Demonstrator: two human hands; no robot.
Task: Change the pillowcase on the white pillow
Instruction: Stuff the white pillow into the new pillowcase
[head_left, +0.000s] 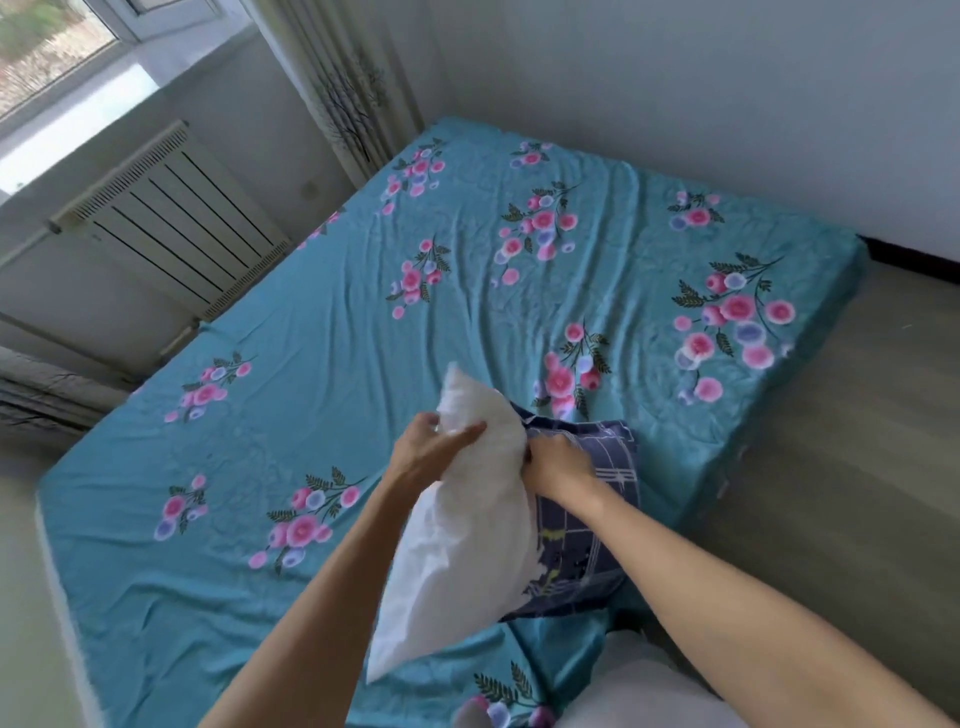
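A white pillow (462, 545) is held up over the near part of the bed, bare and tilted, with its top corner pointing away from me. My left hand (434, 441) grips the pillow near that upper end. A dark blue patterned pillowcase (587, 530) lies against the pillow's right side, bunched and partly hidden behind the pillow. My right hand (558, 462) is curled round the pillowcase's upper edge, right where it meets the pillow. How much of the pillow sits inside the case is hidden.
The bed carries a teal sheet with pink flowers (363, 338). A radiator (176, 218) stands at the left under a window, a curtain (348, 78) hangs at the corner, and wooden floor (857, 441) runs along the right. White cloth (639, 686) lies at the bottom edge.
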